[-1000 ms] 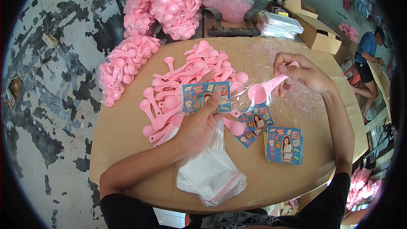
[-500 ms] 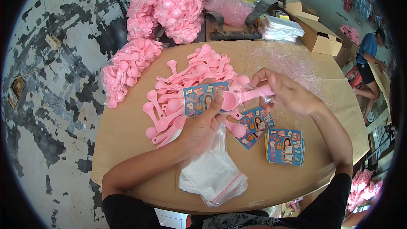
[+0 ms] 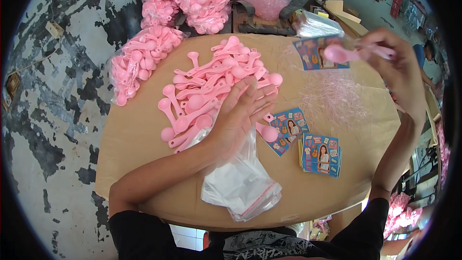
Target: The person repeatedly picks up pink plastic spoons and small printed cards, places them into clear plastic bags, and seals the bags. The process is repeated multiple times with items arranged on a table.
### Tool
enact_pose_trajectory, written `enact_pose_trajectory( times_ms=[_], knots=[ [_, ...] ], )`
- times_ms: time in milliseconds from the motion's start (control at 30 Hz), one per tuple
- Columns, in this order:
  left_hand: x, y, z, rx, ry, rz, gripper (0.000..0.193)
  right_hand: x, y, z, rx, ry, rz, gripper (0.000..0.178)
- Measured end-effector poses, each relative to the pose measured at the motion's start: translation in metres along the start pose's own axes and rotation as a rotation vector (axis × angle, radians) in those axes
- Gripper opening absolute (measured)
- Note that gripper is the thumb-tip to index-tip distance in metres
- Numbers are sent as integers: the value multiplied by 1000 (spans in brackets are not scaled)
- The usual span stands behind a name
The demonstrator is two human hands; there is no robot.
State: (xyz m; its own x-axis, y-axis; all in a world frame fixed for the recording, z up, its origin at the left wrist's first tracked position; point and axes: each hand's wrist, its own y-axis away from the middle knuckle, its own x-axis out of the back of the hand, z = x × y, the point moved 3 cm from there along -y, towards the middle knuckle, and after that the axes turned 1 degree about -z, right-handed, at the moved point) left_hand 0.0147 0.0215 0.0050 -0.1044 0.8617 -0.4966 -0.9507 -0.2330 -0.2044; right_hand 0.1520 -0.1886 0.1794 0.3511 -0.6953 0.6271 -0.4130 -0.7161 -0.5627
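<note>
Raised at the right, my right hand [image 3: 397,65] is closed on the handle of a pink measuring spoon [image 3: 339,54]. A blue printed card [image 3: 310,58] hangs with that spoon, seemingly in clear plastic, though motion blurs it. My left hand [image 3: 243,115] is open, fingers spread and holding nothing, over the near side of the heap of pink spoons [image 3: 211,84]. Under its wrist lies a stack of clear plastic bags [image 3: 240,190]. A few loose blue cards [image 3: 288,127] lie right of my left hand, beside a neat card stack [image 3: 321,156].
Thin clear plastic strips [image 3: 334,98] lie scattered on the brown-covered table [image 3: 139,163]. Bulging bags of pink spoons [image 3: 144,58] stand at the far left. Behind the table are a pile of clear packaging [image 3: 317,24] and cardboard boxes [image 3: 351,26]. Another person [image 3: 423,60] is partly visible at far right.
My right hand has carried the spoon and card up and to the right. My left hand has let go of the card and opened its fingers. The view has shifted slightly.
</note>
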Motion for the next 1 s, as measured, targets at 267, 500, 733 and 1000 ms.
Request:
enact_pose_trajectory(
  times_ms=[267, 500, 733, 1000],
  knots=[
    [1, -1, -3, -2, -11, -13, 60, -30, -17, -16, -97, 293, -294, 15],
    [-16, 10, -2, -161, -474, -234, 88, -91, -9, -19, -42, -66, -258, 19],
    [-21, 16, -3, 325, -515, -209, 81, -109, -4, -17, -107, -644, -217, 33],
    [-9, 11, -10, 179, -126, -352, 68, -117, -8, 17, -133, -508, -427, 37]
  ],
)
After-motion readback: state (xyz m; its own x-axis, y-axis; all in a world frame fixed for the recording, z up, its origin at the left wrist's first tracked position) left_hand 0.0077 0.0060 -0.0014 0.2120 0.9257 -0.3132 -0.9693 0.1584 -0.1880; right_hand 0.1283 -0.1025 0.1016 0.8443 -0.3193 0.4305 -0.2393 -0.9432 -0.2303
